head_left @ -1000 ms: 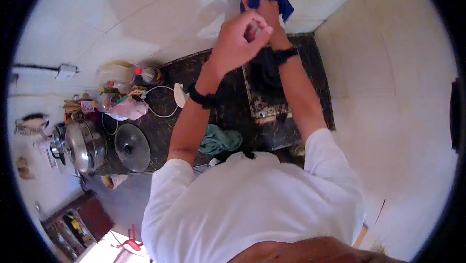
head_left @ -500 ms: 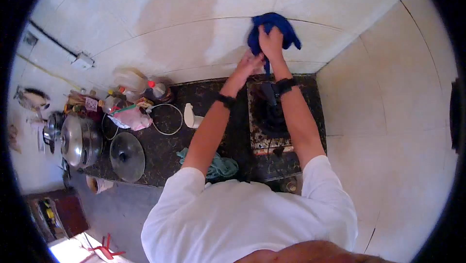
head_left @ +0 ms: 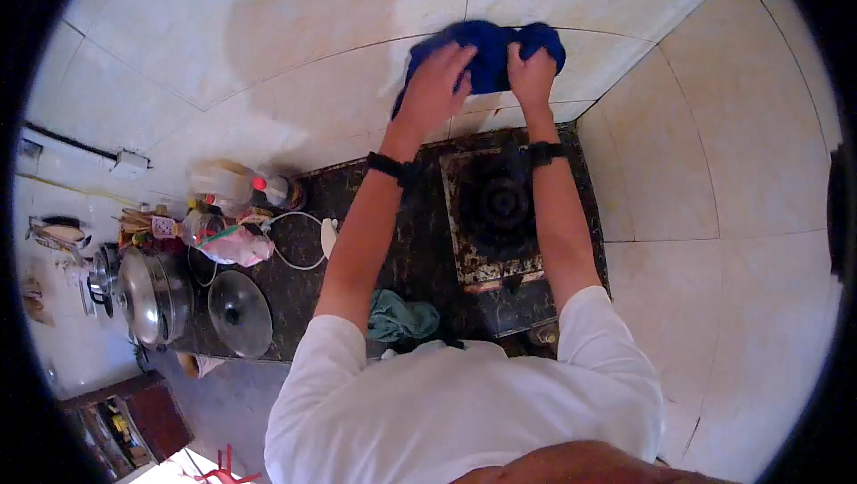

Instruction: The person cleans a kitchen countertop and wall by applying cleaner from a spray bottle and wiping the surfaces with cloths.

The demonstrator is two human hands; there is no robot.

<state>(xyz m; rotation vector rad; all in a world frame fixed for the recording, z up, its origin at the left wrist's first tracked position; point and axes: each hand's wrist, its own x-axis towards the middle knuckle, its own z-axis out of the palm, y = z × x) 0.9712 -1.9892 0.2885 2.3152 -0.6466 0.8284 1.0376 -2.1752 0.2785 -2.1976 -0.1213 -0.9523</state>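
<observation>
A dark blue cloth (head_left: 489,57) is spread sideways at the tiled wall above the stove. My right hand (head_left: 533,75) grips its right part, with a bunch of fabric bulging above the fingers. Over the left part lies my left hand (head_left: 436,89), its fingers stretched and slightly apart, a little blurred. Some of the cloth hangs behind that hand and shows at its left side. Below my right forearm sits a grimy stove (head_left: 502,203) with a round black burner.
On the dark counter (head_left: 415,243) lie a green cloth (head_left: 403,316), a glass lid (head_left: 239,312) and a white item (head_left: 329,237), partly hidden by my left arm. A steel pot (head_left: 147,292), a pink bag (head_left: 241,246) and bottles (head_left: 275,187) stand further left. A tiled side wall (head_left: 669,162) rises on the right.
The cloth has gone from a bunched shape to a wider spread. My left hand has moved up and left onto it, and my right hand has shifted slightly right.
</observation>
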